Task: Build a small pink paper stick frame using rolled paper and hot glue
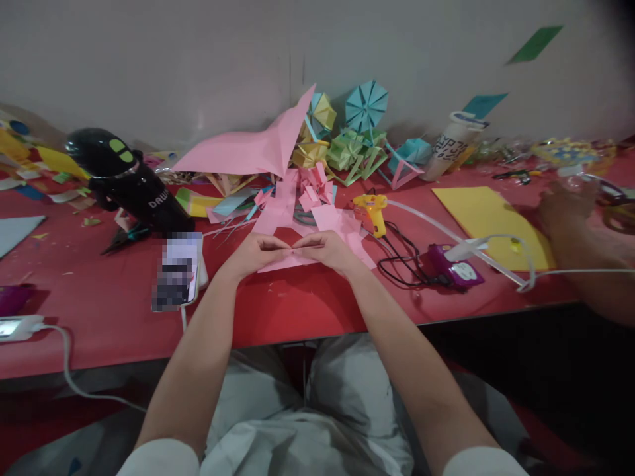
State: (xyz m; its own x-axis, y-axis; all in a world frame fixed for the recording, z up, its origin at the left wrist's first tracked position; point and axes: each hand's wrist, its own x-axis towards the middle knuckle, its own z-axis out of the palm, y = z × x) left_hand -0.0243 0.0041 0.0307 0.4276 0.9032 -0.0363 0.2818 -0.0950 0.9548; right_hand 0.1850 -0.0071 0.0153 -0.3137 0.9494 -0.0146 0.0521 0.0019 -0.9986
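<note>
while the red table (109,311) runs across the whole view, littered with craft paper, a large pink sheet (248,149) stands folded near the wall. a yellow sheet (489,221) lies flat to the right, beside another person's hand (565,205). nearer, the left hand (255,254) and right hand (327,251) meet fingertip to fingertip, both curled and pinching a pink paper piece (290,263) that lies flat close to the table's near edge. it looks like a crease being pressed at the middle; a further fold would call for level ends and firm pressure along the line. the piece's long axis seems to run left to right, along the table edge, its right corner poking toward the small yellow glue gun (372,211).
</note>
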